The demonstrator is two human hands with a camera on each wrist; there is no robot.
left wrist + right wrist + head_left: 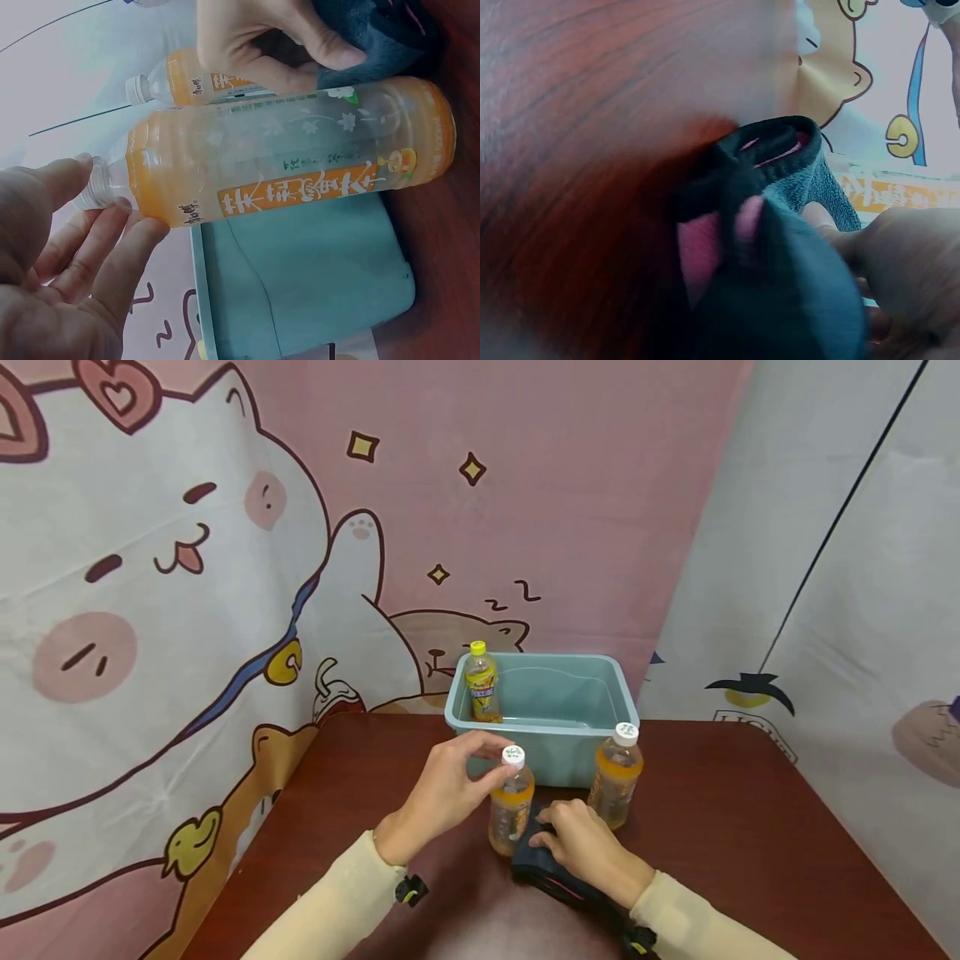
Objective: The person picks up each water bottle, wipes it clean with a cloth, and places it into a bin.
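An orange-drink bottle (512, 810) with a white cap (513, 755) stands on the dark wooden table (750, 827), just in front of a teal bin (600, 693). My left hand (498, 762) pinches its cap and neck; in the left wrist view my left hand (112, 195) closes there on the bottle (285, 157). My right hand (558, 827) grips a dark blue cloth (547, 872) against the foot of that bottle. In the right wrist view the cloth (780, 300) fills the frame beside my right hand (907, 255).
A second orange bottle (615, 777) stands to the right, against the bin's front wall. Inside the bin, at its left corner, a yellow-capped bottle (482, 681) stands upright. A cartoon-cat curtain (225, 527) hangs behind the table.
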